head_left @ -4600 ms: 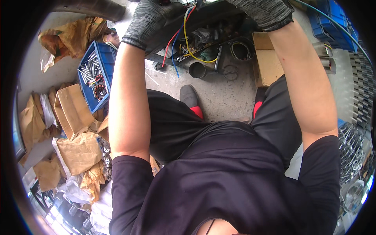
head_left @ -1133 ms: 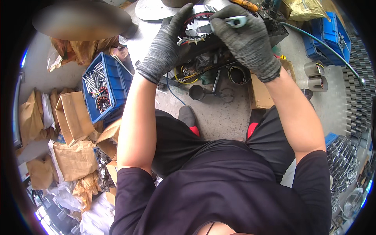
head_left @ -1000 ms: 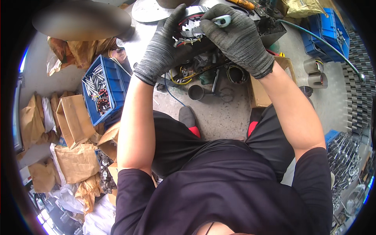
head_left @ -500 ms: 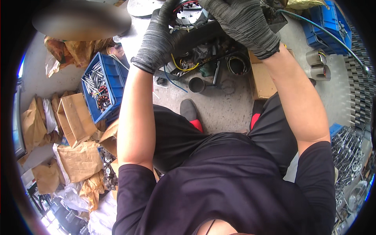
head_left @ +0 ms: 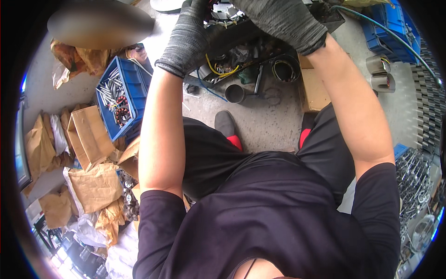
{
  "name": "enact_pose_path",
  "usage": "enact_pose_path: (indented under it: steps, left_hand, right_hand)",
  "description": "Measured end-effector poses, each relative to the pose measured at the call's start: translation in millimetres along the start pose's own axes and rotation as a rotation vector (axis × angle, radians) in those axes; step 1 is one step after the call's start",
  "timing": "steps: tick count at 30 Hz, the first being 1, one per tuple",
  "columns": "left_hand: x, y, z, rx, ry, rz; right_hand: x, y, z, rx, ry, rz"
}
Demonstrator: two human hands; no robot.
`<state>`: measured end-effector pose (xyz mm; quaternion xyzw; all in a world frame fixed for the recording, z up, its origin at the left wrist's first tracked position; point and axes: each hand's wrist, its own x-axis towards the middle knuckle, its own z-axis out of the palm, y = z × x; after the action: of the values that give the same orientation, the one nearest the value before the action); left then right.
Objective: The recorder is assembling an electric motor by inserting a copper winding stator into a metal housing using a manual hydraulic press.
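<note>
Both my hands wear grey knitted gloves and reach to the top edge of the view. Between them is a ring-shaped motor stator (head_left: 224,15), with pale segments and dark windings; its far part is cut off by the frame. My left hand (head_left: 188,39) is closed at the left side of the ring. My right hand (head_left: 281,23) grips its right side, with the fingertips beyond the edge. Just below the stator is a dark metal bench edge or trough (head_left: 232,39) with small parts, a yellow cord (head_left: 218,69) and a blue wire (head_left: 211,88).
A blue bin (head_left: 134,88) of metal pins stands left, near brown paper bags (head_left: 90,137). On the floor are a metal cup (head_left: 235,94), a cardboard box (head_left: 313,88) and two metal cylinders (head_left: 383,83). A hose (head_left: 390,35) crosses near blue crates (head_left: 392,32) at right, beside stacked metal parts (head_left: 425,97).
My hands and the stator have shifted slightly up toward the top edge, so less of the ring shows. My right forearm has moved a little. The view has shifted slightly.
</note>
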<state>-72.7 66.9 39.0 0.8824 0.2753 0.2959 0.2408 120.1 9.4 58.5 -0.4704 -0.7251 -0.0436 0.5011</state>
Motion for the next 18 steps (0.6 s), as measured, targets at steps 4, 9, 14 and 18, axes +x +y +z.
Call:
enact_pose_path:
  steps: [4,9,14,18]
  left_hand:
    - [-1.9,-7.7,2.6,0.04,0.036,0.184]
    - [-0.9,-6.9,4.1,0.028,0.033,0.097]
    - [10.4,22.7,8.8,0.011,0.025,0.049]
    - [1.3,19.9,-2.2,-0.347,0.113,-0.14]
  right_hand:
    - [5.8,25.3,-1.0,-0.027,-0.039,-0.21]
    - [4.2,-4.8,-17.3,0.465,0.047,0.378]
    - [-13.0,-0.5,-36.5,0.479,-0.019,0.481]
    - [-26.7,6.3,-43.0,-0.031,-0.246,0.195]
